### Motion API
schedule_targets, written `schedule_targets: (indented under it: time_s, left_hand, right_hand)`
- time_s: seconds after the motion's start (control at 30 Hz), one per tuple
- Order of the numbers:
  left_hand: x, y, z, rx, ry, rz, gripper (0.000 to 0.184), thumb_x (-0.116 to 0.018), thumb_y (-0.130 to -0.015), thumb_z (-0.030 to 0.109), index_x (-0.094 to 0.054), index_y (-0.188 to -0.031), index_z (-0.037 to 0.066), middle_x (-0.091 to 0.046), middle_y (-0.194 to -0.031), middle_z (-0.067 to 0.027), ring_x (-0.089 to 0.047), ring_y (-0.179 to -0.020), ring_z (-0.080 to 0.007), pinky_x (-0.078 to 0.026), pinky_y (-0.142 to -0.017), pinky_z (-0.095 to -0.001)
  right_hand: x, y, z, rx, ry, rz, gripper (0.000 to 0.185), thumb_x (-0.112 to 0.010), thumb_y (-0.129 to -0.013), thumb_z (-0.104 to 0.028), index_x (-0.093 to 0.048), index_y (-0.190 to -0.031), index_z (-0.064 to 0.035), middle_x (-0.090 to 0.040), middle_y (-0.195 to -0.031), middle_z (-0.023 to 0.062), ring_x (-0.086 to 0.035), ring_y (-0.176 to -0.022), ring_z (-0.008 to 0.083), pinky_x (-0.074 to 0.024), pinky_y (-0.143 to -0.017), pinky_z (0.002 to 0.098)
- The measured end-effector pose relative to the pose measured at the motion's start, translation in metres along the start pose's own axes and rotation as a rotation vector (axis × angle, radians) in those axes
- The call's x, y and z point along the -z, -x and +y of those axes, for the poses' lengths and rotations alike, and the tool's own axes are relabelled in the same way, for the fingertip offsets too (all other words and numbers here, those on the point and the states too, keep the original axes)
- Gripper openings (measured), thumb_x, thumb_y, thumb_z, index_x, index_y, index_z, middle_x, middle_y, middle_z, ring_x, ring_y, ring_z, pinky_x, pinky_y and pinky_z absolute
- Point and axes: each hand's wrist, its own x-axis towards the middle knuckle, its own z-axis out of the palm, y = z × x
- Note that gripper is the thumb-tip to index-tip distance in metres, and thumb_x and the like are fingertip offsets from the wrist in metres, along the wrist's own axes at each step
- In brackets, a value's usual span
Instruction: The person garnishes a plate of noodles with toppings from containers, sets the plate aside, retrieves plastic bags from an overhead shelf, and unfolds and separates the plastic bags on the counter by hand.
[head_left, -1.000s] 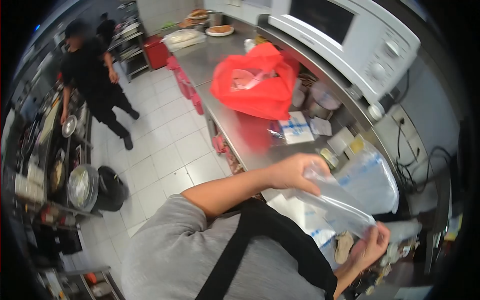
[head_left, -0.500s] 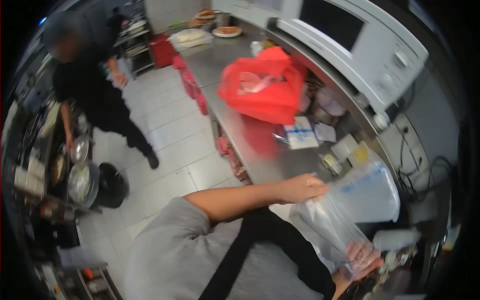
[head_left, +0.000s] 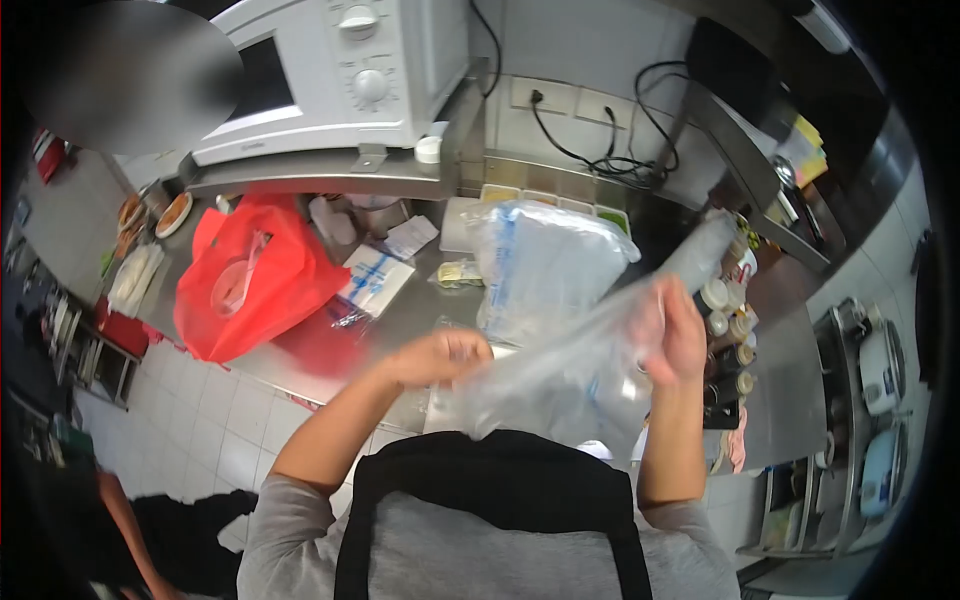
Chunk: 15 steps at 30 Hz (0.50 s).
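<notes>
A clear plastic bag (head_left: 560,365) is stretched between my two hands above the counter edge, blurred by motion. My left hand (head_left: 445,355) is closed on the bag's left end. At its right end, my right hand (head_left: 675,335) holds the film, with the fingers pointing up and partly behind the plastic. Just beyond the bag, a stack of clear plastic bags (head_left: 560,260) with blue print lies on the counter. To the left stands a red carrier bag (head_left: 205,310) with a container inside.
A white microwave (head_left: 330,90) sits on a shelf above the steel counter (head_left: 405,315). Several bottles and jars (head_left: 725,325) line the right side. A white-and-blue packet (head_left: 375,280) lies near the red bag. A person in dark clothes (head_left: 180,535) is at lower left.
My view has swung right toward the counter. Both hands have come up in front of me, pulling the clear bag wide between them. The other person now appears at lower left.
</notes>
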Motion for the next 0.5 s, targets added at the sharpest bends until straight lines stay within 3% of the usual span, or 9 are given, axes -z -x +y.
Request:
schedule_targets:
  time_s: [0.07,0.1,0.13,0.17,0.27,0.33,0.37,0.4,0.5]
  left_hand:
    - [0.033,-0.034,0.008,-0.258,-0.045,0.25,0.011,-0.061,-0.086,0.022,-0.055,-0.084,0.012,-0.052,-0.072,0.0056,-0.044,-0.054,-0.0024,-0.037,-0.046,-0.0179]
    - [0.035,-0.053,0.03,-0.409,0.252,0.366,0.009,-0.059,-0.087,0.019,-0.053,-0.088,0.013,-0.052,-0.074,0.0034,-0.046,-0.056,-0.0044,-0.041,-0.048,-0.0202]
    - [0.046,-0.069,0.046,-0.535,0.427,0.3,0.009,-0.057,-0.087,0.014,-0.049,-0.09,0.012,-0.052,-0.077,0.0026,-0.05,-0.062,-0.0053,-0.046,-0.053,-0.0239]
    - [0.064,-0.085,0.047,-0.512,0.541,0.319,0.009,-0.053,-0.088,0.01,-0.051,-0.096,0.01,-0.056,-0.082,-0.0023,-0.056,-0.069,-0.0122,-0.051,-0.059,-0.0284]
    - [0.062,-0.124,0.02,-0.165,0.703,0.729,0.016,-0.047,-0.094,0.022,-0.054,-0.1,0.009,-0.058,-0.081,-0.0028,-0.058,-0.068,-0.014,-0.051,-0.063,-0.0296]
    - [0.091,-0.149,-0.073,-0.13,0.188,0.693,0.033,-0.041,-0.095,0.032,-0.054,-0.111,0.005,-0.061,-0.09,-0.0068,-0.061,-0.077,-0.0217,-0.052,-0.069,-0.0351]
    - [0.112,-0.161,-0.143,-0.064,0.13,0.71,0.033,-0.043,-0.092,0.024,-0.05,-0.116,0.002,-0.06,-0.098,-0.0088,-0.061,-0.082,-0.0231,-0.052,-0.071,-0.0371]
    - [0.131,-0.173,-0.209,0.002,0.074,0.723,0.036,-0.045,-0.09,0.016,-0.045,-0.122,-0.001,-0.059,-0.106,-0.0107,-0.062,-0.088,-0.0244,-0.052,-0.073,-0.0391]
    - [0.106,-0.165,-0.191,0.208,-0.543,0.735,0.03,-0.051,-0.085,0.019,-0.056,-0.108,0.001,-0.063,-0.1,-0.0168,-0.062,-0.087,-0.0318,-0.051,-0.073,-0.042]
  right_hand:
    - [0.015,-0.031,-0.01,0.035,0.117,0.326,0.02,-0.052,-0.091,-0.023,-0.056,-0.101,-0.0065,-0.052,-0.07,-0.001,-0.05,-0.058,0.0109,-0.0415,-0.051,0.0223]
    - [0.028,-0.045,-0.008,0.099,0.182,0.339,0.019,-0.054,-0.089,-0.02,-0.057,-0.102,-0.0067,-0.055,-0.074,-0.0007,-0.053,-0.062,0.0113,-0.0432,-0.053,0.0219]
    - [0.048,-0.058,0.002,0.161,0.247,0.351,0.019,-0.055,-0.088,-0.018,-0.058,-0.102,-0.0069,-0.057,-0.078,-0.0004,-0.056,-0.065,0.0117,-0.0448,-0.056,0.0216]
    - [0.081,-0.071,0.023,0.171,0.228,0.414,0.019,-0.053,-0.087,-0.018,-0.059,-0.102,-0.007,-0.059,-0.082,0.0,-0.057,-0.068,0.0123,-0.0461,-0.057,0.0234]
    - [0.171,-0.065,0.102,0.034,0.5,0.485,0.022,-0.05,-0.087,-0.021,-0.06,-0.101,-0.0068,-0.062,-0.089,0.0021,-0.059,-0.074,0.0148,-0.0481,-0.063,0.0279]
    - [0.183,-0.041,0.159,-0.128,0.374,0.644,0.019,-0.053,-0.085,-0.021,-0.06,-0.096,-0.0063,-0.063,-0.088,0.0036,-0.059,-0.077,0.0174,-0.0481,-0.068,0.0296]
    - [0.185,-0.028,0.184,-0.193,0.388,0.671,0.018,-0.054,-0.085,-0.02,-0.06,-0.094,-0.0061,-0.063,-0.088,0.0043,-0.059,-0.078,0.0187,-0.0481,-0.07,0.0304]
    - [0.208,-0.015,0.222,-0.075,0.877,0.622,0.02,-0.053,-0.085,-0.021,-0.06,-0.096,-0.0062,-0.064,-0.086,0.0071,-0.061,-0.078,0.0227,-0.0492,-0.071,0.0308]
    - [0.254,0.012,0.277,0.015,1.761,0.235,0.017,-0.051,-0.083,-0.013,-0.061,-0.094,-0.0054,-0.065,-0.089,0.0117,-0.062,-0.081,0.0269,-0.0502,-0.071,0.0342]
